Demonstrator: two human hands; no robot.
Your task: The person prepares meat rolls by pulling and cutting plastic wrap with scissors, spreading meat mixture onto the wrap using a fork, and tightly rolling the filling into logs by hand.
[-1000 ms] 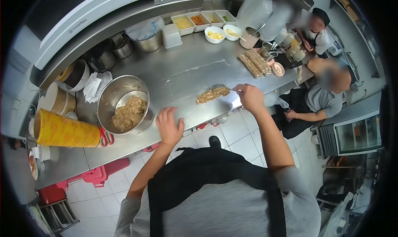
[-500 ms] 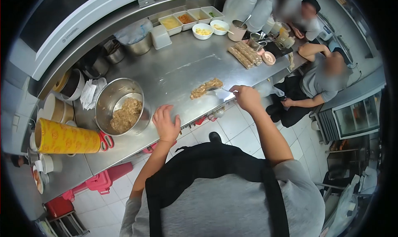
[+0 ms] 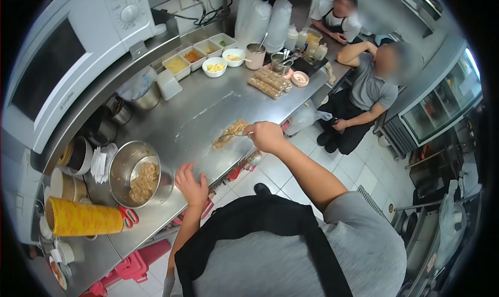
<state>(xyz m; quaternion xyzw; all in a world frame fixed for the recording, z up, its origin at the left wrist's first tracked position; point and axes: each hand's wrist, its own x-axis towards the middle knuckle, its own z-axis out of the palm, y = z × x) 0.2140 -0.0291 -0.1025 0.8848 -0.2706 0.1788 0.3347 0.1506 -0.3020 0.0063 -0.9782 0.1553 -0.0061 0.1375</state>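
My right hand [image 3: 266, 137] grips the handle of a metal spoon [image 3: 228, 136], its head against a strip of pale brown minced mixture [image 3: 237, 126] on the steel counter [image 3: 208, 97]. My left hand [image 3: 192, 187] rests at the counter's near edge, fingers spread, holding nothing. Just left of it stands a large steel bowl [image 3: 118, 164], with more of the minced mixture [image 3: 144, 183] inside.
Plastic-wrapped rolls [image 3: 267, 84] lie farther along the counter. Behind are white bowls [image 3: 214, 68] and several ingredient tubs [image 3: 176, 66]. A yellow roll [image 3: 86, 217] and red-handled scissors [image 3: 129, 217] lie at left. Two people [image 3: 371, 89] are at the far right.
The view has swung, shifting the counter down and left in the picture. My right hand has come closer over the mixture strip, with the spoon head now toward its nearer end.
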